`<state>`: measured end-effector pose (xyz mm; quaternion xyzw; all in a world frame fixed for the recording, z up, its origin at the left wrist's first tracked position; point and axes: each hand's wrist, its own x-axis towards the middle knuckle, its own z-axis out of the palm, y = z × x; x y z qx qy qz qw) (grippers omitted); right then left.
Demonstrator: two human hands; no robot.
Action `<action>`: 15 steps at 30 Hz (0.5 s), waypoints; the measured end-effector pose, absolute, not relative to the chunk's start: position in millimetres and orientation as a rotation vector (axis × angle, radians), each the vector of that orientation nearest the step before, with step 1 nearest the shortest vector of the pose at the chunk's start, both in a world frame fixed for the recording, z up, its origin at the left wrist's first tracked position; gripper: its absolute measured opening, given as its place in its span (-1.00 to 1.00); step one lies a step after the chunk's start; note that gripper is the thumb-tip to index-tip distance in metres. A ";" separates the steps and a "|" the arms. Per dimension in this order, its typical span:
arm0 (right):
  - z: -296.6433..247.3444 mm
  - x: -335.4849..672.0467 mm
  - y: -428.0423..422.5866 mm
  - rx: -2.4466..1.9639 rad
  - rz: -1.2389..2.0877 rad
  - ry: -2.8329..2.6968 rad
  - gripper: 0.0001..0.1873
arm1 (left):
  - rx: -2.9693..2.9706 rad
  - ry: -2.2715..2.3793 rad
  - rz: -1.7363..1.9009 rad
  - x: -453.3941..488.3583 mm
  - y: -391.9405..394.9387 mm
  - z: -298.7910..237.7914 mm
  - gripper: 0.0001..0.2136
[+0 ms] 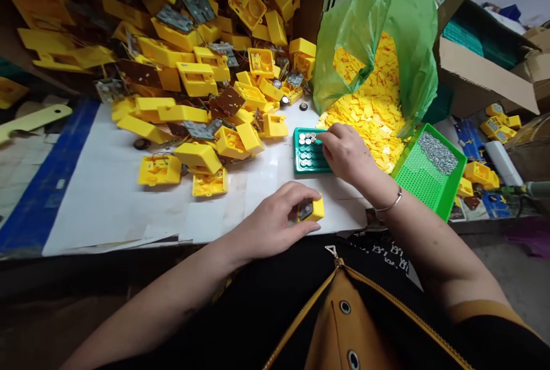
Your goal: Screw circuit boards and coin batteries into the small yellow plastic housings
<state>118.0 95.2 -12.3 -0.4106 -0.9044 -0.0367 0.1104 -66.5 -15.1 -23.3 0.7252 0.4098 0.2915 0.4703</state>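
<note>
While the left grip pinches a yellow casing below frame centre, right grip is at the teal tray, closure unclear; a nudge could spill its discs. Bumped, the upper-left yellow heap could slide across the worktop.

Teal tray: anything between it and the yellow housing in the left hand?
Only the left hand: its fingers curl over the far edge of the yellow housing. Beyond them, white tabletop runs to the teal tray; nothing else visible intervenes.
</note>
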 end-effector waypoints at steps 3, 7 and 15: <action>-11.8 120.5 99.0 -1.192 -0.152 -2.713 -0.70 | 1.501 0.977 0.773 -59.1 -16.6 -25.3 -0.67; -9.5 115.0 98.8 -1.217 -0.149 -2.802 -0.72 | 1.211 0.919 0.756 -50.4 -17.6 -32.0 -0.59; -11.8 107.0 107.9 -1.400 0.061 -2.723 -0.75 | 0.662 0.858 0.921 -53.7 -11.4 -40.7 -0.50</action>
